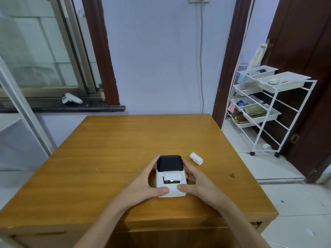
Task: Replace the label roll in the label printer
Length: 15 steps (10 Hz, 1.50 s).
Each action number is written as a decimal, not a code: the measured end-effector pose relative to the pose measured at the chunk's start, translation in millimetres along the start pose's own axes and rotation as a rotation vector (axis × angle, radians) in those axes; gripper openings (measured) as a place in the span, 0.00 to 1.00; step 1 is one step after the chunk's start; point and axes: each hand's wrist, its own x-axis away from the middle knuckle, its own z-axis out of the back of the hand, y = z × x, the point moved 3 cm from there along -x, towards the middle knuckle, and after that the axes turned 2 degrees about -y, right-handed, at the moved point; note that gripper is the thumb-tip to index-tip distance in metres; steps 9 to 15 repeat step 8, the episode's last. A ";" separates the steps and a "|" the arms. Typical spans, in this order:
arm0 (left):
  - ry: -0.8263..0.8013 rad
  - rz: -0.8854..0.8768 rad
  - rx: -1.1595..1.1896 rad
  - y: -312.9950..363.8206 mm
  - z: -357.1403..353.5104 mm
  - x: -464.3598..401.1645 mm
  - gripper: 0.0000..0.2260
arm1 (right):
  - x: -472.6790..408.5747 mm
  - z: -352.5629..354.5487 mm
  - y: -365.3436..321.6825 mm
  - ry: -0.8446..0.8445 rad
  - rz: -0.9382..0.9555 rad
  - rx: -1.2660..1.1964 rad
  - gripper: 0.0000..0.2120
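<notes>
Label printer [171,178] upright on wooden table [125,149], near the front edge, black lid closed, white paper strip showing at the slot, green indicator lit. Left hand [143,185] cupped around the printer's left side, thumb on the lower front. Right hand [195,185] grasping the right side, thumb on the lower front. Spare label roll [196,158] lying just right of the printer, not touching

One label printer [171,176], one label roll [196,158], two hands, one table [125,144], one game controller [71,99]
</notes>
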 end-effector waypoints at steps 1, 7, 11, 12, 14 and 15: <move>0.001 -0.001 0.005 0.2 0.2 -0.3 0.48 | 0.1 0.6 -0.7 0.000 0.006 0.000 0.32; -0.045 0.041 0.008 5.9 3.1 -1.4 0.51 | -3.7 1.3 3.8 -0.018 -0.038 -0.015 0.30; -0.181 0.057 -0.002 13.1 15.7 2.7 0.54 | 4.2 11.6 1.1 0.080 -0.094 -0.093 0.30; -0.181 0.057 -0.002 13.1 15.7 2.7 0.54 | 4.2 11.6 1.1 0.080 -0.094 -0.093 0.30; -0.181 0.057 -0.002 13.1 15.7 2.7 0.54 | 4.2 11.6 1.1 0.080 -0.094 -0.093 0.30; -0.181 0.057 -0.002 13.1 15.7 2.7 0.54 | 4.2 11.6 1.1 0.080 -0.094 -0.093 0.30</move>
